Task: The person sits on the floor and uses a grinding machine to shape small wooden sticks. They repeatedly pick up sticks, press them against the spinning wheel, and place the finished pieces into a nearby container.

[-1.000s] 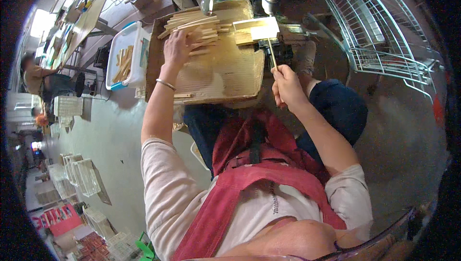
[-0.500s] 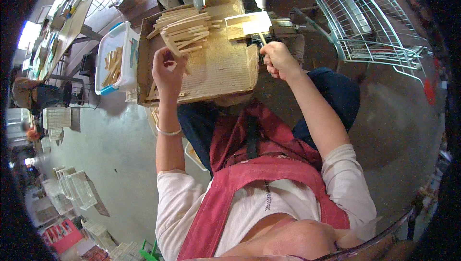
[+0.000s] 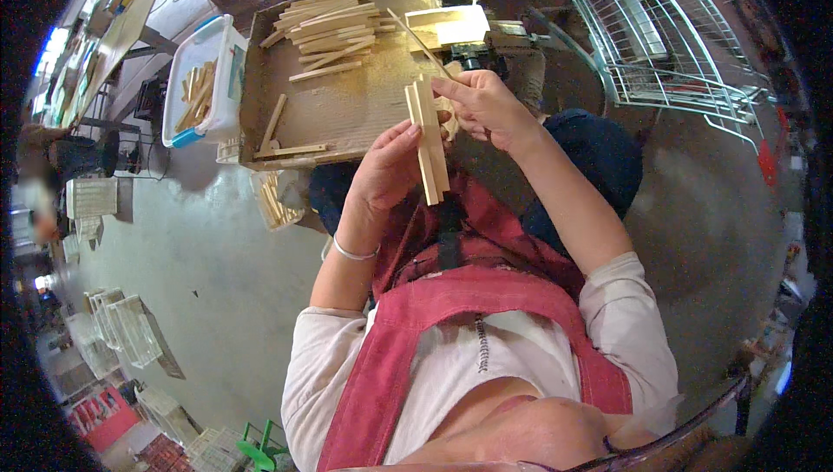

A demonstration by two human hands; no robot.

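Observation:
Several pale wooden sticks (image 3: 425,138) sit together in my left hand (image 3: 395,164), gripped between thumb and fingers in front of the cardboard tray. Just to their right, my right hand (image 3: 490,108) pinches one thin wooden stick (image 3: 415,38), which slants up and left toward the lit wooden block. The fingers of the right hand are close beside the upper end of the bundle; whether they touch it I cannot tell. A heap of loose wooden sticks (image 3: 334,34) lies in the far part of the cardboard tray (image 3: 347,116).
Beyond my right hand is a brightly lit wooden block (image 3: 451,25) on a dark machine (image 3: 477,60). A clear plastic bin (image 3: 178,95) with sticks stands left of the tray, and another container of sticks (image 3: 276,199) below it. Wire racks (image 3: 668,47) stand at the right.
My left hand has moved from over the tray to the right and nearer me, and the stick bundle now shows in it. My right hand has drawn its stick back from the lit block.

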